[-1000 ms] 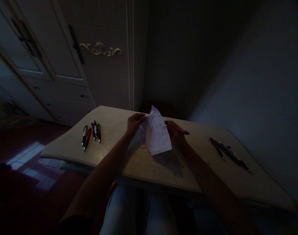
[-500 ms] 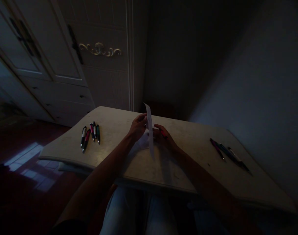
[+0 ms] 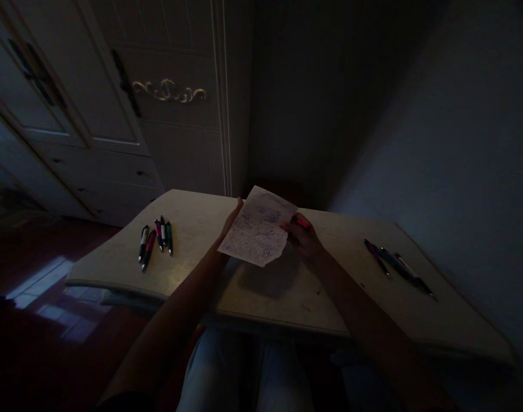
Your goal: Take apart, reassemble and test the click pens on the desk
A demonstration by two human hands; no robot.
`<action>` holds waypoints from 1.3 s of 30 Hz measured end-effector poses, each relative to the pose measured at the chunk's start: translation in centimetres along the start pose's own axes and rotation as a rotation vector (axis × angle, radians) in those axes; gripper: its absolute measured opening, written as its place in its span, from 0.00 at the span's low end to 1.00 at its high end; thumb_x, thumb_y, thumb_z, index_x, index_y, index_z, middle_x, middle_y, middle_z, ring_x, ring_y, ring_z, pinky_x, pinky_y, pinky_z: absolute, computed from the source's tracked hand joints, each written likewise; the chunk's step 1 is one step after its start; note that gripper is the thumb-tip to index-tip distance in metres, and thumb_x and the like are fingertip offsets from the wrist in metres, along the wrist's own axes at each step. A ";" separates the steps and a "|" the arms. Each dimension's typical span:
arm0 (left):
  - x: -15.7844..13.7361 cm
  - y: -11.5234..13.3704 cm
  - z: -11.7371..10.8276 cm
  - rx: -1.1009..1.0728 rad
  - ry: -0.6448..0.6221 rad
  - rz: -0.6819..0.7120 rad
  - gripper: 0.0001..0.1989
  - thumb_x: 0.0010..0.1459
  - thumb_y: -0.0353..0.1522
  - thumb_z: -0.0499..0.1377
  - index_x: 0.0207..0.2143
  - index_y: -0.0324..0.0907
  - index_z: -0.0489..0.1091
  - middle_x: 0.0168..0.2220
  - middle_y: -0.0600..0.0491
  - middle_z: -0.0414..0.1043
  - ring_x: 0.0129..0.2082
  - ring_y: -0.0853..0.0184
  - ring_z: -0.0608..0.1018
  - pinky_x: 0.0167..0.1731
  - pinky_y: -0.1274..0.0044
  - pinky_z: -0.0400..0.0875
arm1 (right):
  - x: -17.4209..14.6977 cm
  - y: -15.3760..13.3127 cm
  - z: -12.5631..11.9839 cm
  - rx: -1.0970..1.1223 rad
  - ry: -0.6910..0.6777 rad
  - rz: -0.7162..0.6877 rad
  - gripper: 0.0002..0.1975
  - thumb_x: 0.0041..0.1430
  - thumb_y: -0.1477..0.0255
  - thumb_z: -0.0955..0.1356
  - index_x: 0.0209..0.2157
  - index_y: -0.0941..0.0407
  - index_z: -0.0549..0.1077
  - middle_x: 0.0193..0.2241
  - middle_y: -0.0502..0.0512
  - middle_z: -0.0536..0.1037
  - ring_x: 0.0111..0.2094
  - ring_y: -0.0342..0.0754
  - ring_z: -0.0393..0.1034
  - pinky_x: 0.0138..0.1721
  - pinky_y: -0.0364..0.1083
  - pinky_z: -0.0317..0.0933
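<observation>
A sheet of paper (image 3: pixel 259 229), covered in dense scribbled marks and with a ragged lower right corner, is held tilted above the table. My left hand (image 3: pixel 233 220) grips its left side; the thumb shows at the edge, while most fingers are hidden behind the sheet. At the right edge, my right hand (image 3: pixel 303 237) pinches the paper between thumb and fingers. A red and black pen (image 3: pixel 303 223) is tucked in that same hand. The paper casts a shadow on the tabletop beneath.
On the left of the white table (image 3: pixel 193 229) lies a group of several pens (image 3: pixel 149 250). A few more pens (image 3: pixel 399 266) lie on the right, near the wall (image 3: pixel 471 200). A white wardrobe (image 3: pixel 179 149) stands behind the table. Small dark crumbs dot the tabletop. The room is dim.
The paper has turned from edge-on to showing its scribbled face towards me. My right hand has moved slightly right and now pinches the paper's right edge, the pen still in it.
</observation>
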State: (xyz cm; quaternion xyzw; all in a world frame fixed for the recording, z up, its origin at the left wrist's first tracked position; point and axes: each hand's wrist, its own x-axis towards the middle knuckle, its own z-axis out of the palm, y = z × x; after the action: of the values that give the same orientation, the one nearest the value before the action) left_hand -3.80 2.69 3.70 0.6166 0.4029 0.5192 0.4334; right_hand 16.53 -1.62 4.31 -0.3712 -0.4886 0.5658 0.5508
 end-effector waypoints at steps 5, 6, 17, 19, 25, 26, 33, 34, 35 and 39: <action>-0.3 0.7 -0.5 -0.435 0.030 -0.268 0.35 0.54 0.60 0.51 0.41 0.39 0.73 0.33 0.44 0.76 0.34 0.56 0.79 0.28 0.69 0.73 | 0.5 0.0 -1.8 -0.060 0.021 0.059 0.22 0.38 0.68 0.76 0.38 0.54 0.71 0.35 0.53 0.80 0.35 0.52 0.75 0.34 0.50 0.69; -0.3 0.7 -0.3 -0.480 0.015 -0.310 0.33 0.52 0.59 0.54 0.38 0.39 0.73 0.31 0.45 0.76 0.33 0.58 0.79 0.27 0.71 0.72 | 0.5 0.1 -1.9 -0.055 0.031 0.066 0.22 0.38 0.68 0.76 0.38 0.54 0.71 0.34 0.52 0.80 0.34 0.52 0.75 0.35 0.49 0.69; -0.4 0.3 1.1 -0.520 0.069 -0.314 0.12 0.39 0.30 0.67 0.29 0.40 0.71 0.23 0.56 0.72 0.21 0.72 0.72 0.20 0.81 0.65 | 1.3 0.9 -2.4 -0.054 0.092 0.050 0.22 0.39 0.66 0.75 0.39 0.54 0.71 0.29 0.51 0.80 0.32 0.52 0.76 0.34 0.50 0.68; -0.3 0.3 1.1 -0.508 0.061 -0.295 0.11 0.40 0.30 0.66 0.30 0.40 0.72 0.24 0.56 0.72 0.22 0.72 0.73 0.21 0.80 0.66 | 1.3 0.9 -2.5 -0.048 0.101 0.058 0.22 0.39 0.66 0.75 0.39 0.54 0.71 0.28 0.50 0.80 0.32 0.52 0.76 0.34 0.49 0.68; 0.1 -0.6 0.8 -0.321 0.158 -0.158 0.13 0.48 0.40 0.63 0.31 0.40 0.72 0.29 0.52 0.73 0.29 0.67 0.76 0.29 0.77 0.69 | 1.5 0.7 -3.5 -0.080 0.129 0.008 0.23 0.40 0.64 0.76 0.39 0.54 0.71 0.30 0.50 0.80 0.31 0.51 0.75 0.34 0.49 0.68; 0.2 -0.8 0.6 -0.198 0.200 -0.109 0.13 0.51 0.41 0.61 0.33 0.40 0.73 0.33 0.50 0.75 0.34 0.64 0.77 0.32 0.74 0.71 | 1.6 0.6 -3.7 -0.085 0.135 -0.010 0.22 0.40 0.64 0.76 0.39 0.54 0.72 0.30 0.50 0.80 0.31 0.50 0.75 0.34 0.49 0.68; -0.4 -2.5 -0.4 0.873 0.176 0.064 0.18 0.58 0.37 0.57 0.47 0.39 0.74 0.54 0.38 0.69 0.58 0.50 0.67 0.56 0.59 0.60 | 1.6 -0.3 -5.3 -0.162 0.142 -0.067 0.18 0.41 0.63 0.75 0.35 0.55 0.74 0.27 0.49 0.78 0.27 0.46 0.71 0.30 0.45 0.64; -0.6 -2.6 -0.5 0.946 0.124 0.037 0.19 0.58 0.39 0.58 0.48 0.40 0.74 0.57 0.37 0.67 0.61 0.48 0.64 0.56 0.57 0.58 | 1.6 -0.5 -5.5 -0.210 0.149 -0.085 0.17 0.41 0.63 0.75 0.34 0.55 0.75 0.27 0.49 0.78 0.26 0.46 0.70 0.30 0.45 0.63; -0.7 -2.7 -0.5 0.997 0.072 0.015 0.19 0.58 0.42 0.58 0.47 0.41 0.74 0.58 0.37 0.66 0.63 0.46 0.60 0.57 0.55 0.57 | 1.6 -0.6 -5.7 -0.265 0.158 -0.104 0.16 0.41 0.63 0.75 0.33 0.56 0.76 0.26 0.49 0.77 0.26 0.45 0.69 0.29 0.44 0.62; -1.0 -2.8 -0.6 1.058 -0.045 0.024 0.16 0.60 0.43 0.57 0.44 0.44 0.75 0.56 0.41 0.69 0.65 0.47 0.57 0.57 0.55 0.55 | 1.8 -0.3 -7.1 -0.421 0.207 -0.112 0.16 0.43 0.61 0.73 0.32 0.57 0.76 0.23 0.49 0.76 0.24 0.45 0.67 0.27 0.44 0.60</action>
State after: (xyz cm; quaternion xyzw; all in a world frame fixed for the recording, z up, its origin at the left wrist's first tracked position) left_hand -4.66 2.65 0.81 0.7665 0.5934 0.2365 0.0657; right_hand 23.22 1.19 3.07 -0.5060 -0.5565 0.3789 0.5392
